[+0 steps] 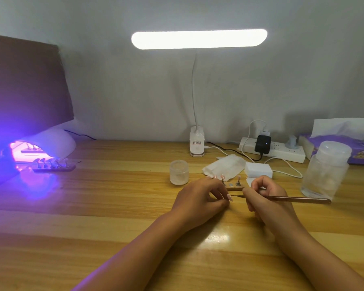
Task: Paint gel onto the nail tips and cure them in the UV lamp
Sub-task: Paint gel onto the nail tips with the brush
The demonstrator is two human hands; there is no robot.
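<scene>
Pinching nail tip [229, 197] in left hand [200, 199]; right hand [265, 196] grips brush [298, 199].

Left hand [200, 198]: back up, fingers curled, thumb and forefinger pinching a nail tip [230, 197] on the side facing the right hand.
Right hand [265, 196]: fingers curled round a brush [298, 199], handle trailing out to its right, tip at the left fingertips.
Forearms: bare, converging; hands near, apart.
</scene>
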